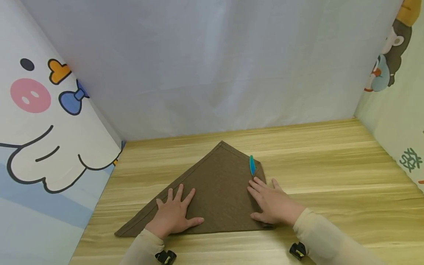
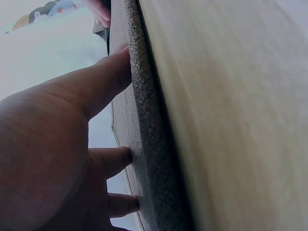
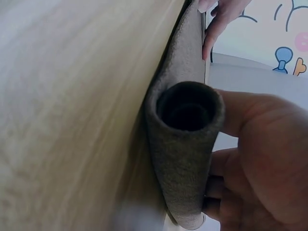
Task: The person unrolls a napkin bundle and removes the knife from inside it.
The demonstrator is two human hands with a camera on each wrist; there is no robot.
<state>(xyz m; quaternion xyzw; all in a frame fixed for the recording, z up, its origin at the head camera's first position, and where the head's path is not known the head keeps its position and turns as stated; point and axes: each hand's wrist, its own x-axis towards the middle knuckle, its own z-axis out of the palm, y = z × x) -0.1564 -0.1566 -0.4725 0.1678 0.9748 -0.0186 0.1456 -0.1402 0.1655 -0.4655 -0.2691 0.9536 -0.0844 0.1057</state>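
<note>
Brown felt cloth [image 1: 215, 195], folded to a triangle, lies flat on the wooden bench [image 1: 331, 165] near its front edge, apex toward the back edge, long side parallel to the front. From the head view the left hand [image 1: 173, 217] presses it with fingers spread, and the right hand [image 1: 273, 204] rests flat on its right part beside a blue tag [image 1: 252, 164]. Only the right wrist view shows a rolled tube of cloth [image 3: 185, 144] against that palm.

Readable marks: one green character is showing on the right wall panel [image 1: 410, 160] (cut off by the frame edge, too blurred to read). Nothing else is carrying legible text.
</note>
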